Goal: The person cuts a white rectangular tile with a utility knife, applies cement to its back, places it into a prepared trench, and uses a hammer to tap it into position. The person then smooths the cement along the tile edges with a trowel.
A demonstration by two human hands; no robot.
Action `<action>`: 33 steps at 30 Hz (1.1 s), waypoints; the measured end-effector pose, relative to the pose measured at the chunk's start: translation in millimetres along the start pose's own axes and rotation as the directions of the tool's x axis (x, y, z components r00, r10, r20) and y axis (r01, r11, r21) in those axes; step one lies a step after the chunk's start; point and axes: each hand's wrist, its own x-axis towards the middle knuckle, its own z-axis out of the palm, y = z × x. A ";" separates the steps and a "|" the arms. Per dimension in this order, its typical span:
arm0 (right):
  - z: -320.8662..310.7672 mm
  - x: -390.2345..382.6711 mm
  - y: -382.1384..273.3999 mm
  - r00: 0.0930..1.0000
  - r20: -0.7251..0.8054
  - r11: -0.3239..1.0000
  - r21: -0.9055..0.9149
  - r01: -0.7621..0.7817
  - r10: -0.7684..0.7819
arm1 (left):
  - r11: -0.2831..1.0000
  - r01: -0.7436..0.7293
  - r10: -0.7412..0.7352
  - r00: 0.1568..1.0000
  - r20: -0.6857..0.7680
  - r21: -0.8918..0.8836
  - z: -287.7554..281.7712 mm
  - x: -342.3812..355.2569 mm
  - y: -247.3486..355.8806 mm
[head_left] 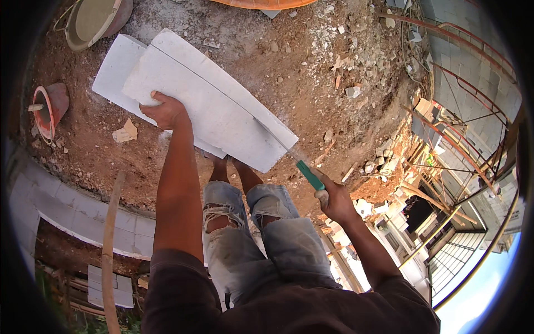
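Note:
A large white aerated concrete block (211, 100) lies tilted over a second white block (114, 69) on the dirt ground. My left hand (164, 111) presses down on the top block's near edge. My right hand (334, 200) grips the green handle of a hand saw (295, 158), whose blade runs into a thin cut line across the top block. My knees in torn jeans sit just below the block.
A round bucket (97, 19) stands at the upper left and a red bucket (50, 108) at the left. A low block wall (72, 209) curves along the lower left. Rubble and stones lie at the upper right, with scaffolding and a drop on the right.

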 end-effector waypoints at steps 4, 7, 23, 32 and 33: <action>53.7 94.0 21.6 0.981 -0.057 0.982 -0.009 0.186 -0.187 | 0.998 -0.007 0.008 1.000 0.015 -0.067 -1.8 0.2 0.1; 14.7 -17.5 15.5 0.998 -0.010 0.990 0.129 0.062 -0.061 | 1.000 0.020 -0.019 0.999 0.041 -0.021 -2.2 -0.3 0.7; 4.4 -97.8 42.1 0.995 -0.032 0.988 0.117 0.101 -0.098 | 0.997 -0.008 0.009 1.000 0.012 -0.071 -11.0 -1.6 7.4; 65.0 61.3 56.7 0.991 -0.035 0.991 0.038 0.131 -0.130 | 0.999 -0.051 0.050 0.998 -0.023 -0.017 -14.1 -1.9 3.5; 55.5 31.2 51.7 0.999 0.038 0.998 0.061 -0.001 -0.002 | 1.000 0.019 -0.019 1.000 0.019 -0.002 -13.6 -1.6 6.2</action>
